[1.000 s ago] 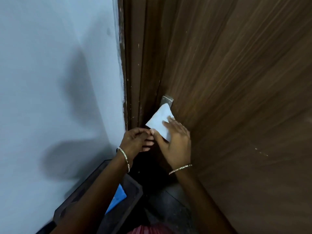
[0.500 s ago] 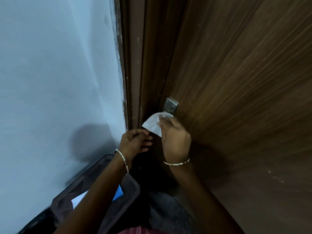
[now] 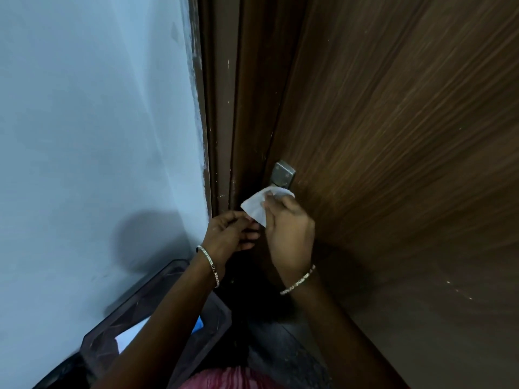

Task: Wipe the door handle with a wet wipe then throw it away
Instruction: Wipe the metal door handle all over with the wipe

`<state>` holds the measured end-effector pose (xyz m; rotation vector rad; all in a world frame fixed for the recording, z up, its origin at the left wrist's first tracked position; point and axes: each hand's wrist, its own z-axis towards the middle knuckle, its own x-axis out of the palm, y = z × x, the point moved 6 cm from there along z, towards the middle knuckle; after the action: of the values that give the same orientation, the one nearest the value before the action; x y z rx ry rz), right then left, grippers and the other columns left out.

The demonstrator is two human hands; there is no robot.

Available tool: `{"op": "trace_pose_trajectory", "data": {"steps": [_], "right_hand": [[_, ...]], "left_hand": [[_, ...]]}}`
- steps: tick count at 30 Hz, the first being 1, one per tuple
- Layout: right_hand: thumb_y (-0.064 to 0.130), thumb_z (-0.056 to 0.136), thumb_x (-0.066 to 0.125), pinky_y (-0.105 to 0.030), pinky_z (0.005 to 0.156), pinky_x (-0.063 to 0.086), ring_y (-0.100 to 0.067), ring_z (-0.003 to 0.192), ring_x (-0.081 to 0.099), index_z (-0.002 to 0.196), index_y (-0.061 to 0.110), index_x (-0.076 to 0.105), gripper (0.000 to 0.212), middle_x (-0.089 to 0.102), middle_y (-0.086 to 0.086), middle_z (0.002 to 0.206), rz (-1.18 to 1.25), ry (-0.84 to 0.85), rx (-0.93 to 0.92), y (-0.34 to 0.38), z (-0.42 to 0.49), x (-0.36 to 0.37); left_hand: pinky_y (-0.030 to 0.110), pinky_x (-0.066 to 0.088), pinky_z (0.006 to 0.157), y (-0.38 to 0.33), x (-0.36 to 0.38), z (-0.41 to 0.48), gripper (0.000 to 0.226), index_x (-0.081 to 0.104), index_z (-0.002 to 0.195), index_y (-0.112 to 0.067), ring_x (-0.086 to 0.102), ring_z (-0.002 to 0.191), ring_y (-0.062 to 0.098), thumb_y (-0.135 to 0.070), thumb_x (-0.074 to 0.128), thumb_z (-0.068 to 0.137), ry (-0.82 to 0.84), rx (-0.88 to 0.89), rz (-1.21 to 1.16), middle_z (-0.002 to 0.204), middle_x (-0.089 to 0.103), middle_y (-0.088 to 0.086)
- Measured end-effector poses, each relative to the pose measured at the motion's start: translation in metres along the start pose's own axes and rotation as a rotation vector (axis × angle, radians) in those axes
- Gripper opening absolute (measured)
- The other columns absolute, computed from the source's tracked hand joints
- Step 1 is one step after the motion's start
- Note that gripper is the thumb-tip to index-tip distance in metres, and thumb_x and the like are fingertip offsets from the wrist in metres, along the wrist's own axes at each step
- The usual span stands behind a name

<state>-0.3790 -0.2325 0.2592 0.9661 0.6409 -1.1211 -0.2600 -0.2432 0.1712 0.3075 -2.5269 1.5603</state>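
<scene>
We take the door handle [image 3: 284, 175] as our landmark: its metal plate is screwed to the brown door [image 3: 393, 136] close to the latch edge, and only its top shows, because we have the wet wipe [image 3: 257, 204] draped over the part below it. Our right hand [image 3: 290, 234] sits just under the handle, fingers closed around the wipe and, we judge, the lever beneath it, so the damp sheet is pressed to the metal as we rub. Our left hand [image 3: 230, 234] is just below and to the left of the handle, fingers curled at the wipe's loose lower corner; whether it pinches that corner we cannot tell. Well below the handle, against the wall [image 3: 98, 136], stands a dark bin [image 3: 157, 310], conveniently under our arms for the throw-away, which is not yet done.
</scene>
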Motion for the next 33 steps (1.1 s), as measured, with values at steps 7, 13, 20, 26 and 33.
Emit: {"op": "trace_pose_trajectory", "data": {"steps": [7, 13, 20, 26, 33], "right_hand": [[0.008, 0.088, 0.077, -0.033, 0.065, 0.061, -0.025, 0.078, 0.076, 0.112, 0.01, 0.079, 0.025, 0.078, -0.009, 0.103, 0.162, -0.053, 0.014, -0.026, -0.015, -0.015], [0.029, 0.086, 0.075, -0.002, 0.076, 0.046, 0.001, 0.084, 0.072, 0.09, 0.027, 0.082, 0.008, 0.08, 0.013, 0.085, 0.475, 0.067, 0.406, -0.068, -0.024, -0.022], [0.033, 0.086, 0.073, -0.026, 0.058, 0.043, -0.003, 0.046, 0.048, 0.053, 0.003, 0.064, 0.046, 0.053, 0.006, 0.043, 0.727, 0.225, 0.717, -0.053, 0.004, 0.026], [-0.003, 0.094, 0.062, -0.026, 0.075, 0.058, -0.024, 0.083, 0.071, 0.092, -0.014, 0.072, 0.015, 0.071, -0.022, 0.09, 1.375, 0.412, 0.951, -0.062, -0.024, 0.025], [-0.008, 0.089, 0.066, -0.014, 0.06, 0.055, -0.008, 0.065, 0.074, 0.073, 0.003, 0.075, 0.022, 0.077, 0.001, 0.065, 1.235, 0.296, 0.932, -0.077, -0.027, 0.014]], "left_hand": [[0.022, 0.054, 0.053, 0.002, -0.006, -0.004, 0.016, 0.07, 0.087, -0.016, 0.071, 0.064, 0.012, -0.018, 0.057, 0.096, -0.003, 0.01, -0.019, 0.079, 0.076, 0.004], [0.023, 0.056, 0.055, 0.003, -0.005, -0.009, 0.015, 0.071, 0.093, -0.012, 0.071, 0.067, 0.012, -0.019, 0.058, 0.096, 0.028, 0.009, 0.008, 0.081, 0.076, 0.004], [0.025, 0.056, 0.057, 0.0, -0.003, -0.012, 0.016, 0.073, 0.093, -0.014, 0.072, 0.071, 0.015, -0.02, 0.059, 0.095, 0.026, 0.003, 0.001, 0.086, 0.076, 0.007], [0.027, 0.057, 0.059, 0.002, 0.003, -0.009, 0.017, 0.072, 0.097, -0.012, 0.072, 0.072, 0.017, -0.022, 0.058, 0.096, 0.037, -0.032, 0.026, 0.088, 0.076, 0.008], [0.025, 0.056, 0.057, 0.002, 0.008, -0.007, 0.016, 0.071, 0.094, -0.014, 0.072, 0.07, 0.015, -0.023, 0.058, 0.095, 0.061, -0.052, 0.043, 0.084, 0.076, 0.005]]}}
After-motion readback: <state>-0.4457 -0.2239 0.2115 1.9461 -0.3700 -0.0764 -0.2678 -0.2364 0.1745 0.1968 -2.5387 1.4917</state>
